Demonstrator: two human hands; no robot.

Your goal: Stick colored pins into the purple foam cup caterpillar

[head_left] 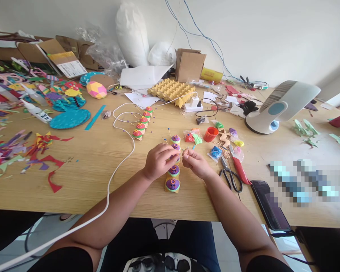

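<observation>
My left hand [160, 161] is closed in a pinch above a row of purple decorated egg-carton cups [172, 184]. Facing it, my right hand [196, 163] pinches too, its fingertips close to the left ones. Whatever lies between the fingers is too small to make out. The cups carry orange rings, dark dots and green rims; my left hand partly covers the middle ones. Thin sticks with blue tips [169, 131] poke out near the far cups. Further back stands a similar row of red cups [138, 133] with thin side sticks.
Right of my hands lie black-handled scissors [231, 176], a red-handled knife [241, 170], a red cup [211, 134] and bagged clay [215, 152]. A phone [269, 206] sits at the front edge. A white cable [110, 181] crosses my left arm. Paper scraps [11, 151] cover the left.
</observation>
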